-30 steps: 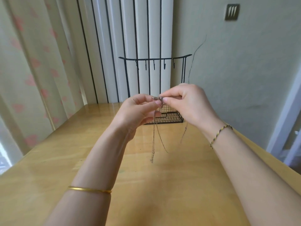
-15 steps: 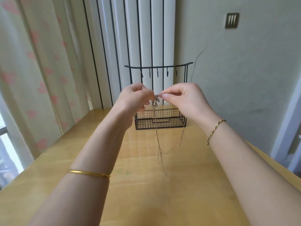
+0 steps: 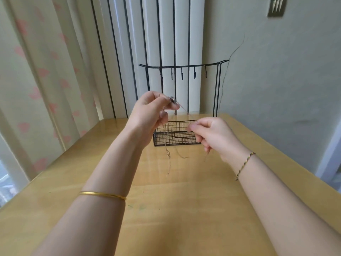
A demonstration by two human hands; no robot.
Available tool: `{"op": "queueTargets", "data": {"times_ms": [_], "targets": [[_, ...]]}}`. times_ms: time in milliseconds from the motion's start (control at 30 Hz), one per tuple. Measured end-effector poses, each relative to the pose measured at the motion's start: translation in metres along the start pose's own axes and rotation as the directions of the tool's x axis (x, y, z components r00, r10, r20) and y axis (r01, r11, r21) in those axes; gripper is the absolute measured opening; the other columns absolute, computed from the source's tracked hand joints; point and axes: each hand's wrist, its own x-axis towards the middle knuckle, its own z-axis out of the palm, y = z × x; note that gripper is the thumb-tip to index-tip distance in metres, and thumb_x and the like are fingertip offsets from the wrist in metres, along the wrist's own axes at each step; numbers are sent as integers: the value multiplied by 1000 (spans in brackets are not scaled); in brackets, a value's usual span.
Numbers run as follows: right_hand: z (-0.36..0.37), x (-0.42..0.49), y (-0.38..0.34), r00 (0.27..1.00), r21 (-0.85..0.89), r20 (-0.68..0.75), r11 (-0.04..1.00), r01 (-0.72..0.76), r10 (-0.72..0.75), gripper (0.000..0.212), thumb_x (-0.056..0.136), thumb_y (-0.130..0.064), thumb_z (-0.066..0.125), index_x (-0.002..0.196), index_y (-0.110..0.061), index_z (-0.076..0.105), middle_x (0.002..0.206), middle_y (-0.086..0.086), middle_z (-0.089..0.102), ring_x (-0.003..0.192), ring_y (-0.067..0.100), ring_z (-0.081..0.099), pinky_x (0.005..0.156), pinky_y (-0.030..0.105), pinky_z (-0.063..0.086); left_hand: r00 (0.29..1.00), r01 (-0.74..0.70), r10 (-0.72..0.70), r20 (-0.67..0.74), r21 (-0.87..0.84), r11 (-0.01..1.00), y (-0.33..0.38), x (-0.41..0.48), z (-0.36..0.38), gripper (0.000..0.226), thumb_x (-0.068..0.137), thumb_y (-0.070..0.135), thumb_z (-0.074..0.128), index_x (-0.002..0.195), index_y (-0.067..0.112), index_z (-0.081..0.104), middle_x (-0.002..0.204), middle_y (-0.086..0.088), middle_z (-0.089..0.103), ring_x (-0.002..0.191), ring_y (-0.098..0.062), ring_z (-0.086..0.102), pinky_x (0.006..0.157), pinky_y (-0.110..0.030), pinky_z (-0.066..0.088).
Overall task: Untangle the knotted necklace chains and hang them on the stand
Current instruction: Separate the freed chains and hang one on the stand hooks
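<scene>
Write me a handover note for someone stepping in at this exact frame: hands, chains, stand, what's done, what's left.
Left hand: raised, pinches the clasp end of the chains.
Right hand: lower, pinches one strand drawn sideways.
Necklace chains: in the air between the hands, loose ends dangling over the table, a small tangle low down.
Stand: at the table's far edge, all hooks bare.
Done: nothing hung.
Left: finish untangling, hang each chain.

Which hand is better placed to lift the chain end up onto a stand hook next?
Likely the left hand: it pinches the top of the necklace chains, held closest under the hooks of the stand. The right hand is lower, pinching a strand level with the stand's basket.
</scene>
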Motion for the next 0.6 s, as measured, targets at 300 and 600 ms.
{"op": "queueTargets", "data": {"times_ms": [300, 600], "targets": [[2, 17, 24, 987, 396, -26, 908, -135, 158, 26, 97, -19, 44, 92, -5, 65, 59, 4, 50, 37, 11, 36, 38, 21, 36, 998, 14, -20, 53, 113, 994, -16, 17, 7, 12, 96, 14, 49, 85, 16, 47, 113, -5, 67, 37, -6, 36, 42, -20, 41], [-1, 10, 45, 960, 423, -122, 888, -179, 252, 26, 95, -27, 51, 84, -8, 64, 54, 1, 47, 36, 10, 33, 38, 21, 34, 997, -65, 36, 70, 473, 879, -33, 17, 1, 13, 100, 21, 42, 88, 20, 45, 99, -2, 59, 48, -7, 60, 40, -20, 32]]}}
